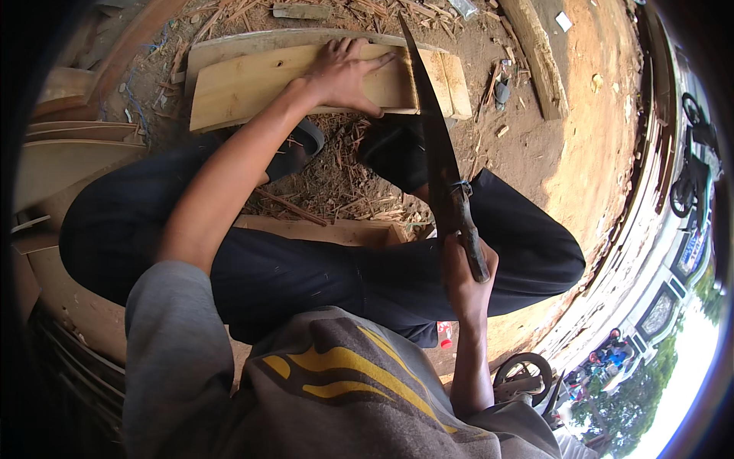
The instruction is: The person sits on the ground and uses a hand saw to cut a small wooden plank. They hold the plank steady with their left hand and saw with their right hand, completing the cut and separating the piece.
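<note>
A pale wooden board [245, 86] lies crosswise above my dark shoes, with another board [222, 47] beneath it along the far side. My left hand [344, 80] grips it across its width, fingers spread with bent tips at the far edge and thumb at the near edge. In my right hand [468, 264] is the worn handle of a handsaw; its long dark blade [440, 141] crosses the board's right portion, where thin lines run across the wood [451, 84].
Wood shavings [336, 145] and scraps cover the dirt around my bent legs. A long plank [539, 53] lies upper right, stacked curved panels [69, 164] on the left. A red-capped bottle [445, 340] sits by my right thigh. Motorbikes [688, 191] stand along the right.
</note>
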Action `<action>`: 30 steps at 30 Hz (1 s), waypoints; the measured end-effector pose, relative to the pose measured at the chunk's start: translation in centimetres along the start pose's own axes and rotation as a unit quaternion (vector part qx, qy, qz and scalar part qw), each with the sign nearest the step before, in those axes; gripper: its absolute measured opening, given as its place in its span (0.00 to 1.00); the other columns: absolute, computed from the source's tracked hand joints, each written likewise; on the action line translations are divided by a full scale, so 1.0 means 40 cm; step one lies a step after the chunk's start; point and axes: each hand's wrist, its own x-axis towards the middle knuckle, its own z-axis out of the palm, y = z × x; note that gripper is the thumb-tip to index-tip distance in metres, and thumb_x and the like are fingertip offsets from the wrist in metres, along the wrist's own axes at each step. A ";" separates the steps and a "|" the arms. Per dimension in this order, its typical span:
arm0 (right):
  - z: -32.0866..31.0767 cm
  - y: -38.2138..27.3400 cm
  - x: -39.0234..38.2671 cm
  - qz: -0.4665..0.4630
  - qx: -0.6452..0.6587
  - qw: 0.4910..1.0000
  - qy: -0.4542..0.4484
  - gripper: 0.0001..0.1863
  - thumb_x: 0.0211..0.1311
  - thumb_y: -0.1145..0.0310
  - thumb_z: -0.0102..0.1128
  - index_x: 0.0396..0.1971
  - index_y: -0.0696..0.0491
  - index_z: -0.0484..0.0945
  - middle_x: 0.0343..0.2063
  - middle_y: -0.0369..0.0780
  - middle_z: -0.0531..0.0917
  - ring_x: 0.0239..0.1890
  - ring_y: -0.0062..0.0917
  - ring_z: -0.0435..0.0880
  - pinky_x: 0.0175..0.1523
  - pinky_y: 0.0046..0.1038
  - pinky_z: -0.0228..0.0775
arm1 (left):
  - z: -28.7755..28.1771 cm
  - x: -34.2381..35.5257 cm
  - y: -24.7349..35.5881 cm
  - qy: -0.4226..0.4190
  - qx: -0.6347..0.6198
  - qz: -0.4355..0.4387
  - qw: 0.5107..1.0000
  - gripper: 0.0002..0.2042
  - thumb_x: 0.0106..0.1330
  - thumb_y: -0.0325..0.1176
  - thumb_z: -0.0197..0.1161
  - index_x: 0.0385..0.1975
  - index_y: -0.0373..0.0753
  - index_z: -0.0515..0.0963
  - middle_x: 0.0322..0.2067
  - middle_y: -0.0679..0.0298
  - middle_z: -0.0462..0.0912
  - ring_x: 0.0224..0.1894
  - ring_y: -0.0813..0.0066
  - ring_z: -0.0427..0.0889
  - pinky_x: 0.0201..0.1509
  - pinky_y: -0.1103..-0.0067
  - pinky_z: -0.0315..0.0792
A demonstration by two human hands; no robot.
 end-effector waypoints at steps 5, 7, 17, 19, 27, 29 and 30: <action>0.073 -0.044 0.188 -0.003 0.039 0.999 0.008 0.12 0.62 0.67 0.54 0.22 0.60 0.73 0.14 0.29 0.67 0.20 0.11 0.63 0.24 0.21 0.56 | -0.023 0.003 0.011 -0.006 0.022 -0.001 1.000 0.51 0.34 0.62 0.69 0.66 0.57 0.60 0.65 0.44 0.53 0.67 0.44 0.51 0.70 0.56 0.48; 0.073 -0.080 0.200 -0.012 0.046 0.999 -0.008 0.13 0.62 0.66 0.54 0.22 0.58 0.73 0.14 0.29 0.68 0.18 0.10 0.63 0.22 0.21 0.55 | -0.025 -0.007 0.002 -0.008 0.008 0.003 1.000 0.51 0.34 0.62 0.69 0.66 0.56 0.60 0.65 0.44 0.54 0.67 0.44 0.52 0.70 0.56 0.48; 0.069 -0.026 0.164 -0.018 0.038 0.999 0.013 0.11 0.61 0.69 0.54 0.21 0.59 0.72 0.15 0.29 0.68 0.19 0.09 0.63 0.23 0.18 0.55 | -0.012 0.007 0.005 0.012 0.008 0.006 1.000 0.51 0.33 0.62 0.71 0.66 0.55 0.62 0.64 0.43 0.55 0.67 0.45 0.53 0.69 0.56 0.49; 0.078 -0.034 0.202 -0.023 0.042 0.999 0.007 0.11 0.61 0.69 0.54 0.22 0.59 0.72 0.15 0.29 0.68 0.20 0.09 0.62 0.23 0.19 0.55 | -0.021 0.002 0.006 0.005 0.014 0.008 1.000 0.51 0.33 0.62 0.71 0.65 0.55 0.62 0.64 0.43 0.55 0.67 0.45 0.53 0.69 0.56 0.49; 0.034 0.024 0.052 -0.030 0.037 0.999 0.003 0.11 0.62 0.69 0.53 0.24 0.59 0.72 0.16 0.28 0.68 0.20 0.09 0.62 0.23 0.20 0.54 | 0.000 -0.003 0.000 0.021 0.000 0.004 1.000 0.52 0.32 0.63 0.70 0.65 0.55 0.63 0.64 0.43 0.55 0.67 0.44 0.52 0.69 0.56 0.48; 0.060 0.011 0.120 -0.045 0.036 0.998 0.012 0.11 0.62 0.69 0.53 0.23 0.59 0.72 0.16 0.28 0.68 0.20 0.09 0.62 0.23 0.20 0.55 | -0.008 0.003 0.005 0.009 0.017 0.001 1.000 0.51 0.33 0.63 0.70 0.65 0.55 0.62 0.64 0.43 0.54 0.67 0.44 0.51 0.70 0.55 0.48; 0.074 -0.007 0.173 -0.032 0.050 0.998 0.011 0.11 0.62 0.69 0.53 0.23 0.59 0.72 0.16 0.28 0.68 0.20 0.09 0.62 0.23 0.20 0.54 | -0.014 0.007 0.009 0.003 0.023 0.001 1.000 0.51 0.33 0.63 0.70 0.65 0.56 0.62 0.64 0.43 0.54 0.67 0.45 0.51 0.70 0.55 0.48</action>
